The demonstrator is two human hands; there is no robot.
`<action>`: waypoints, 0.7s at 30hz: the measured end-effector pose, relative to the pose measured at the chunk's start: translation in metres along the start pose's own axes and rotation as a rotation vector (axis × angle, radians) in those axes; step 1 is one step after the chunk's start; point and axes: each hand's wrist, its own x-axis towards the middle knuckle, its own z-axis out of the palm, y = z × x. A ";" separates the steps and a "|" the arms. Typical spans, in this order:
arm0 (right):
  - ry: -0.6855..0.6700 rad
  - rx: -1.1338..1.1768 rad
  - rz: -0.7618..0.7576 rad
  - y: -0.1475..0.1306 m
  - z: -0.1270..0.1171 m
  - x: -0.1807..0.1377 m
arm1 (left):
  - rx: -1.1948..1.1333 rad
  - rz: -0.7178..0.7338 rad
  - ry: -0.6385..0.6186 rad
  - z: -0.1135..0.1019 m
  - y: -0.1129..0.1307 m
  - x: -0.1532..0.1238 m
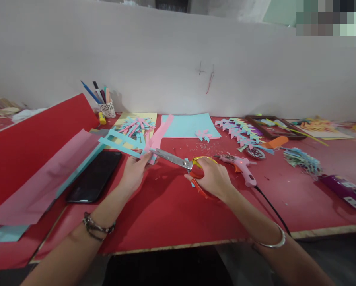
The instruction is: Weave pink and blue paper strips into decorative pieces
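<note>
My left hand (135,169) pinches several paper strips near the middle of the red table. A pink paper strip (159,134) rises from its fingers, and light blue paper strips (122,143) stretch out to the left. In my right hand (213,177) is a pair of scissors (173,159) with yellow and orange handles, fingers wrapped round the grips. The blade tips point left and reach the paper at my left fingertips; the blades look nearly closed. Just beyond lies a yellow sheet bearing a heap of cut strips (137,126).
A black phone (96,176) and folded pink paper (51,178) lie at left, a pen cup (107,108) behind. Right of the scissors are a pink glue gun (240,167) with a cord, a paper garland (239,131) and a purple device (345,190). Blue paper (185,125) lies by the wall.
</note>
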 end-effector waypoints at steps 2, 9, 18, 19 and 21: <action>-0.008 0.014 -0.003 0.000 0.000 0.000 | -0.011 -0.011 -0.009 0.000 0.000 0.000; -0.130 0.068 0.020 -0.003 -0.007 0.001 | -0.029 -0.020 -0.028 0.000 0.001 0.000; -0.098 0.055 0.010 -0.001 -0.008 0.001 | 0.007 -0.005 -0.054 -0.004 -0.003 0.003; -0.094 0.047 0.007 -0.001 -0.008 0.000 | 0.016 -0.005 -0.055 -0.005 -0.004 0.003; -0.081 0.033 0.000 0.000 -0.006 0.000 | 0.033 -0.003 -0.053 -0.004 -0.004 0.003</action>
